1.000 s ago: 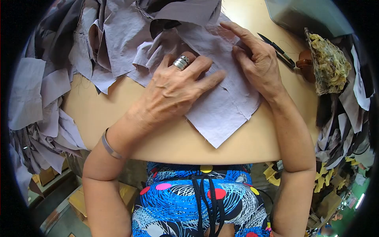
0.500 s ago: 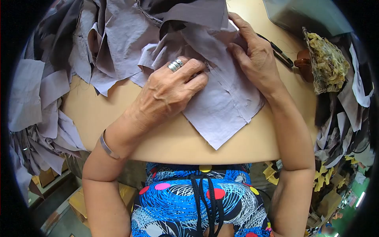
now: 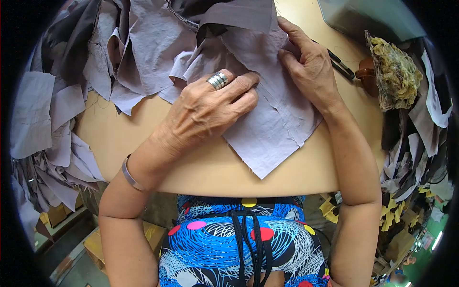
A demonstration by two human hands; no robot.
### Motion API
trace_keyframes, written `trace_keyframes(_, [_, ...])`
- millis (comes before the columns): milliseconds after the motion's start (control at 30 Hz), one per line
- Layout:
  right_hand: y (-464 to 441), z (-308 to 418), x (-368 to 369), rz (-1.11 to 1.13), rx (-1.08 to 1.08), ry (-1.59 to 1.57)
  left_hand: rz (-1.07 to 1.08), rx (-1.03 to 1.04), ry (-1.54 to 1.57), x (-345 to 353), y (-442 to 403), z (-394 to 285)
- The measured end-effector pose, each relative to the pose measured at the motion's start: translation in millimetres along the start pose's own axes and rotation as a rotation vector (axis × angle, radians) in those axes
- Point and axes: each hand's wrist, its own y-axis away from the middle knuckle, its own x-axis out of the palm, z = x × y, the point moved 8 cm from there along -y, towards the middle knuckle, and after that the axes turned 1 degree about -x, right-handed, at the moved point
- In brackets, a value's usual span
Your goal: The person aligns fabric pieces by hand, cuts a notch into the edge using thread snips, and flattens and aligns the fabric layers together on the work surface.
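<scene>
A light mauve-grey cloth piece point(image 3: 267, 143) with a seam running along it lies on the table, its pointed corner towards me. My left hand point(image 3: 210, 103), with rings on one finger, is closed on this cloth at the seam, fingers curled and fingertips partly hidden. On the cloth's right edge rests my right hand point(image 3: 311, 67). Its thumb and index finger are spread apart on the fabric, while the other fingers are tucked out of sight. A darker grey-brown cloth part point(image 3: 239, 16) folds over the piece at the top.
More grey cloth point(image 3: 148, 43) is heaped at the upper left and hangs over the left table edge. A black pen-like tool point(image 3: 342, 67) lies right of my right hand. Beyond it are a brown object point(image 3: 366, 71) and a yellowish fibrous clump point(image 3: 397, 71). Cloth strips point(image 3: 425, 124) hang at the right.
My left hand has shifted slightly to the right along the seam, covering more of it. My right hand stays nearly in place, and the cloth's front corner has moved up a little.
</scene>
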Motion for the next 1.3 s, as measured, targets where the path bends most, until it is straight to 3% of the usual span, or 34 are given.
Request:
trace_keyframes(133, [0, -2, 2, 0.004, -0.010, -0.019, -0.006, -0.028, -0.091, 1, 0, -4])
trace_keyframes(233, [0, 2, 0, -0.001, -0.011, 0.014, 0.014, 0.076, -0.018, 0, 1, -7])
trace_keyframes(633, [0, 0, 2, 0.004, -0.038, 0.020, 0.086, 0.020, -0.086, 3, -3, -9])
trace_keyframes(867, [0, 12, 0, 0.068, -0.065, 0.024, -0.072, 0.190, 0.053, 5, -1, -17])
trace_keyframes(967, [1, 7, 2, 0.023, -0.092, 0.025, 0.025, 0.233, 0.051, 6, -1, -23])
trace_keyframes(1167, [1, 21, -2, 0.002, -0.220, 0.026, 0.000, 0.252, 0.134, 3, -4, -38])
trace_keyframes(1300, [11, 25, -10, 0.169, -0.185, -0.013, -0.110, 0.027, 0.224, -21, -4, -9])
